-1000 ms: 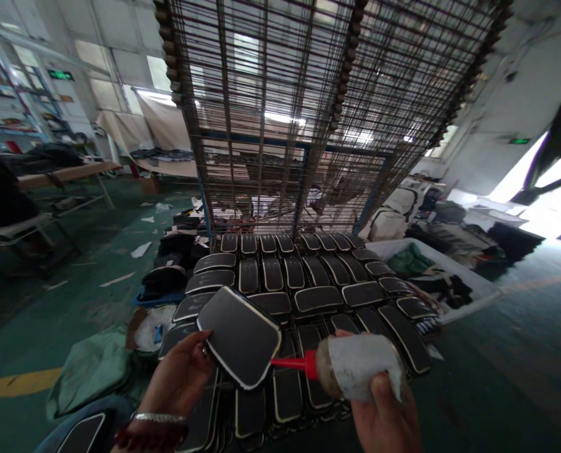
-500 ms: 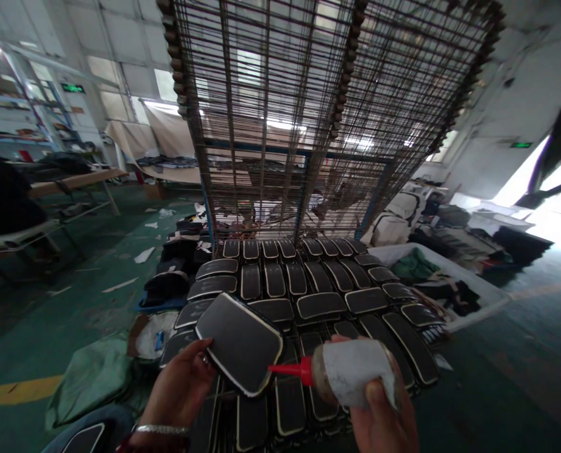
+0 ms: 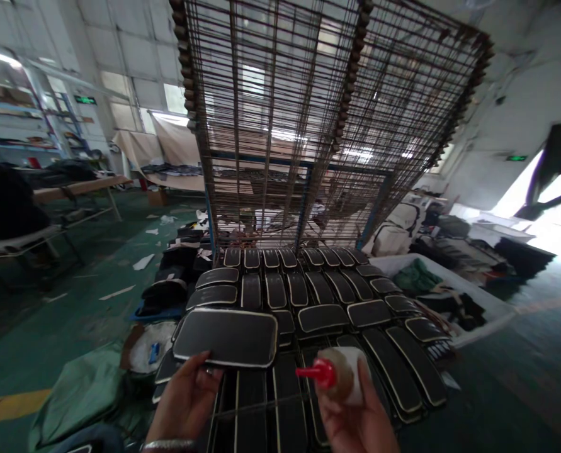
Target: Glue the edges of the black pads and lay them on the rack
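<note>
My left hand (image 3: 190, 393) pinches the lower left edge of a dark rounded panel (image 3: 226, 336) with a pale rim, which lies nearly level above rows of similar panels. In my right hand (image 3: 356, 415) is a bottle (image 3: 344, 377) with a red nozzle and a pale wrap, its tip pointing left, apart from the panel's lower right corner. Below and beyond both hands, many dark panels with pale edges (image 3: 322, 318) lie in rows on a rack.
A tall wire rack (image 3: 280, 94) leans up behind the panels. At right is a white bin (image 3: 490, 324) with cloth. Green fabric (image 3: 79, 396) and dark pieces lie on the left. A dark-clothed person (image 3: 1, 201) sits at far left.
The held panel has turned so its long side runs across the view. The bottle has drawn away from its edge, and the nozzle now points more toward the camera.
</note>
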The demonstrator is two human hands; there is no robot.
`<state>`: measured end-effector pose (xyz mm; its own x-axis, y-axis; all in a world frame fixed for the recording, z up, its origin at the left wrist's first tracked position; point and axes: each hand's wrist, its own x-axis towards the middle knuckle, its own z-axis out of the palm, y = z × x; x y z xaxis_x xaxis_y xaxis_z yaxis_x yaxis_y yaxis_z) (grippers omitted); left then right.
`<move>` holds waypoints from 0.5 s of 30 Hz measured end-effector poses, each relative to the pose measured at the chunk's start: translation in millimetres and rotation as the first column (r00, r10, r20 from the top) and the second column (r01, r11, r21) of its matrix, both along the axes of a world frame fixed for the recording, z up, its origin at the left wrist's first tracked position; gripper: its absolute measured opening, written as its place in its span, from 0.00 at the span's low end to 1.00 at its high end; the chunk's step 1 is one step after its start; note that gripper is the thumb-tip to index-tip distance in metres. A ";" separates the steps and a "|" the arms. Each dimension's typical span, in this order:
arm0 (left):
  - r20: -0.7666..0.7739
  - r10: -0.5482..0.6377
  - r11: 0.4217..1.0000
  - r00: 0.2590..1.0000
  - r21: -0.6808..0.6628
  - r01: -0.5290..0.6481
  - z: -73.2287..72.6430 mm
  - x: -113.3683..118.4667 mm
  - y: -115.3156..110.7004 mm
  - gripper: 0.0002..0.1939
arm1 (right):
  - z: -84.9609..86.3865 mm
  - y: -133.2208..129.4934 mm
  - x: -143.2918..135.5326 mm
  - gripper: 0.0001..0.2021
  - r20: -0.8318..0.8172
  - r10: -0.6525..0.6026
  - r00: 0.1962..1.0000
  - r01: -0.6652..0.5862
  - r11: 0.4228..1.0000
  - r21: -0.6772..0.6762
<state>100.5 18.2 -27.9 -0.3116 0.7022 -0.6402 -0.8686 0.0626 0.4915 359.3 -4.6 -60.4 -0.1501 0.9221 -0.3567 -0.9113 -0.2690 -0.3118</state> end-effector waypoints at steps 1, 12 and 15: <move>0.003 0.000 1.000 1.000 0.013 0.000 -5.4 2.0 0.8 0.13 | 3.0 6.8 8.3 0.19 -0.060 -0.035 0.998 0.033 0.999 -0.032; 0.078 -0.006 0.997 0.997 0.082 -0.001 -39.5 48.5 10.7 0.13 | 73.5 20.4 63.7 0.24 -0.066 -0.492 0.868 0.492 0.870 -0.017; 0.115 -0.028 0.993 0.993 0.114 0.015 -35.5 73.3 15.9 0.13 | 38.6 6.8 40.1 0.27 -0.093 -0.272 0.958 0.268 0.962 -0.053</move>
<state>173.8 34.1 -63.4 -0.2237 0.7775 -0.5877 -0.9195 0.0317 0.3919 399.5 2.1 -21.8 0.0663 0.9187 -0.3893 -0.9773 -0.0189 -0.2112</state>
